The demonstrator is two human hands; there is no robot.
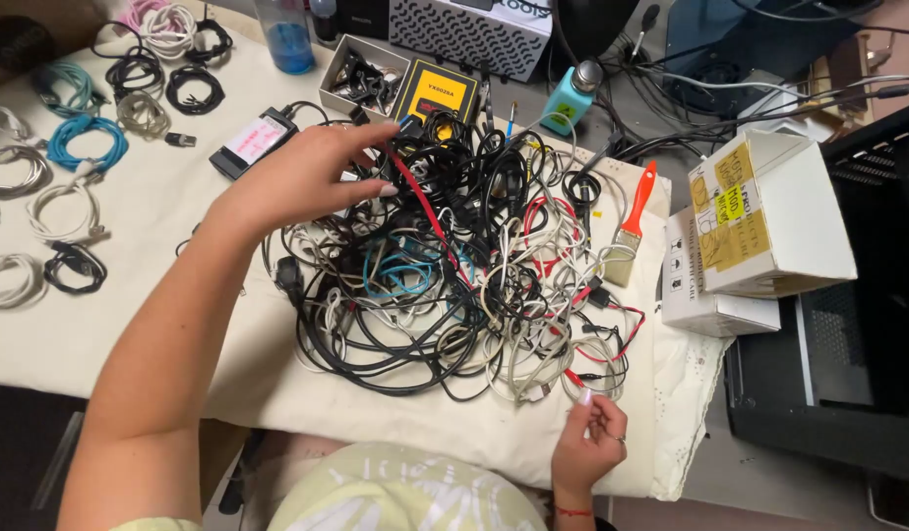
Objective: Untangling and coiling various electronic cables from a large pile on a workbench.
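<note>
A big tangle of black, white, red and teal cables (454,265) lies on a cream cloth (130,315) over the table. My left hand (312,177) reaches over the pile's upper left edge, fingers spread and touching a red flat cable (420,202) and black cords. My right hand (590,442) is at the cloth's near edge, thumb and fingers pinched on the end of a red cable (575,379) that runs out of the pile.
Several coiled cables (86,138) lie sorted at the left. A black adapter with a pink label (253,143), a small box of parts (361,74), a yellow-black box (435,90), a blue bottle (289,39), an orange-handled brush (630,221) and white cardboard boxes (759,216) surround the pile.
</note>
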